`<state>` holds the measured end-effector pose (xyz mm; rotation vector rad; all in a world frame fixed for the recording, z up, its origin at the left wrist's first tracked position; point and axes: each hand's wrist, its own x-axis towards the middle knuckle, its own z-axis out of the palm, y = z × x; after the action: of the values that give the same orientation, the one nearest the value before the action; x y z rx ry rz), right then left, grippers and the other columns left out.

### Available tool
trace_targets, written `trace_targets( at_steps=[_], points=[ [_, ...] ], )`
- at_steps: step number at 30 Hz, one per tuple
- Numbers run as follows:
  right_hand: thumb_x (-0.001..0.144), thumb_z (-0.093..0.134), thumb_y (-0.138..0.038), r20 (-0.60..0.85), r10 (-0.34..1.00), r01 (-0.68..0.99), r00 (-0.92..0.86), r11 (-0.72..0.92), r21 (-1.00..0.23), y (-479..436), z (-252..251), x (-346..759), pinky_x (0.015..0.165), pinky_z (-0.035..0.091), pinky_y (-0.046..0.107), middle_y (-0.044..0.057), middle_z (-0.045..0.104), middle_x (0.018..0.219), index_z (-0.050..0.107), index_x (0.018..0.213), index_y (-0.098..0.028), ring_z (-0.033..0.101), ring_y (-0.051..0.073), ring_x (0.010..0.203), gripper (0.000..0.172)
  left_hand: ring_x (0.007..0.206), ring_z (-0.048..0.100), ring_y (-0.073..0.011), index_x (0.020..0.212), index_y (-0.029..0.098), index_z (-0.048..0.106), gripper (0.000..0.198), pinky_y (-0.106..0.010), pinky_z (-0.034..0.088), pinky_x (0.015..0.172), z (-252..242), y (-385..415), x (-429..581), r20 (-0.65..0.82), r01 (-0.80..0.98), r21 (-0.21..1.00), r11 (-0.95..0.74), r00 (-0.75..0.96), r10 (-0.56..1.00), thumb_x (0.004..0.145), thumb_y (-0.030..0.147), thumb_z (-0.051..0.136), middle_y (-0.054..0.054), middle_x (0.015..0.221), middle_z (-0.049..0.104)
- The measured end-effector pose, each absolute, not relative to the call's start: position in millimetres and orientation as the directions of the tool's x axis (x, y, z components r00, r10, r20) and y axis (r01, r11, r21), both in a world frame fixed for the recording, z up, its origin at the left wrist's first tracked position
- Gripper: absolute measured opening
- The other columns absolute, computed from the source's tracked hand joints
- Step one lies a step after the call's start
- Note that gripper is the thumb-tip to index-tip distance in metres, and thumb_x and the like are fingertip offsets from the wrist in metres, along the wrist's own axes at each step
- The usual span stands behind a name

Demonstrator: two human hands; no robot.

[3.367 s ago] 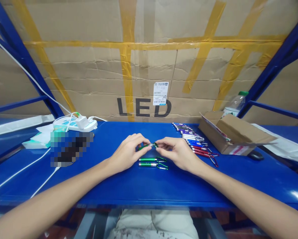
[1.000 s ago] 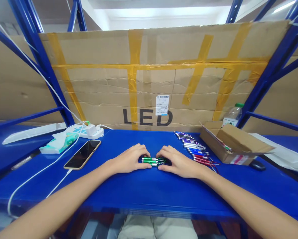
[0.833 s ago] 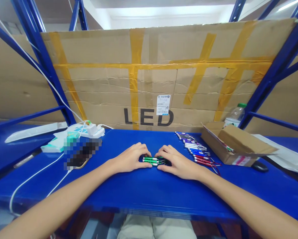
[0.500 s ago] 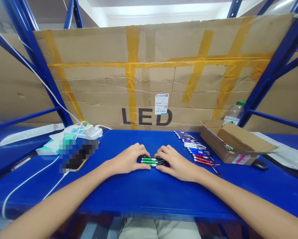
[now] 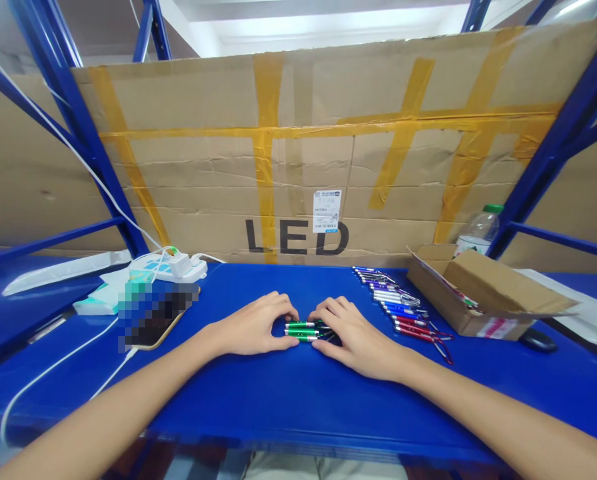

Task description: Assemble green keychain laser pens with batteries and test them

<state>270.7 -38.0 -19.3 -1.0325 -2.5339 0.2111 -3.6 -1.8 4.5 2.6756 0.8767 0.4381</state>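
Green tubes (image 5: pixel 300 332) crosswise between left and right hands, grip unclear

At least three slim green tubes lay side by side on the blue bench (image 5: pixel 258 403), near its middle. Long axes ran left to right, roughly parallel to the bench's near edge, plain ends toward the left hand (image 5: pixel 258 328), clip ends toward the right hand (image 5: pixel 352 339).

Key relation: tubes sat right of the left grip, left of the right grip, in line with the gap between the hands. Left thumb and fingers were spread in a C around the plain ends, thumb on the near side, index on the far side. Right hand was nearer, its curled fingers partly hiding the clip ends, thumb also on the near side. Contact points were covered, so it could not be told whether either hand pinched the tubes or only flanked them.

Off to the right, apart from the green set, was a row of coloured tubes (image 5: pixel 401 311), red ones nearest the person, purple farther back. Beyond it stood a cardboard box (image 5: pixel 432 288) with a bottle (image 5: pixel 480 230) behind. Phone (image 5: pixel 161 327) and power strip (image 5: pixel 192 270) were on the left side.
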Motion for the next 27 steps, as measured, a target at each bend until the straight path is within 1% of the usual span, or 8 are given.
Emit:
trace_targets(
  at_steps=[5,10,16,27],
  points=[
    [0.111,0.056,-0.04,0.29,0.717,0.648,-0.633,0.697,-0.309,-39.1,-20.6,267.0,0.098,0.049,0.051,0.01,0.062,0.125,0.061,0.13,-0.026,0.054,0.03,0.109,0.024,0.101,0.059,-0.0238,0.113,0.023,0.068,0.021,-0.038,0.046,0.094,5.0,-0.9,-2.9,0.199,0.518,0.366,-0.773,0.768,0.609,0.1,0.04,0.071,-0.003,0.105,0.067],
    [0.111,0.056,-0.039,0.283,0.74,0.654,-0.61,0.672,-0.347,-39.4,-21.3,266.6,0.097,0.047,0.05,0.008,0.062,0.121,0.062,0.125,-0.027,0.053,0.029,0.107,0.019,0.1,0.057,-0.023,0.113,0.022,0.068,0.021,-0.037,0.046,0.092,2.6,-0.3,-2.7,0.206,0.516,0.369,-0.773,0.765,0.61,0.1,0.038,0.072,-0.003,0.106,0.067],
    [0.111,0.057,-0.038,0.274,0.744,0.629,-0.609,0.664,-0.405,-36.7,-23.0,268.0,0.101,0.045,0.049,0.007,0.062,0.121,0.061,0.125,-0.028,0.053,0.028,0.111,0.018,0.103,0.058,-0.0225,0.113,0.022,0.067,0.02,-0.037,0.045,0.095,3.8,-2.4,-2.8,0.206,0.509,0.376,-0.774,0.769,0.606,0.102,0.038,0.071,-0.003,0.11,0.067],
    [0.111,0.058,-0.039,0.254,0.755,0.621,-0.605,0.646,-0.444,-37.8,-22.0,268.7,0.106,0.044,0.05,0.006,0.062,0.121,0.062,0.124,-0.028,0.054,0.027,0.114,0.018,0.104,0.059,-0.0236,0.114,0.021,0.067,0.02,-0.036,0.046,0.093,2.9,-4.3,-2.4,0.2,0.514,0.379,-0.769,0.766,0.611,0.103,0.038,0.071,-0.004,0.11,0.069]
  ],
)
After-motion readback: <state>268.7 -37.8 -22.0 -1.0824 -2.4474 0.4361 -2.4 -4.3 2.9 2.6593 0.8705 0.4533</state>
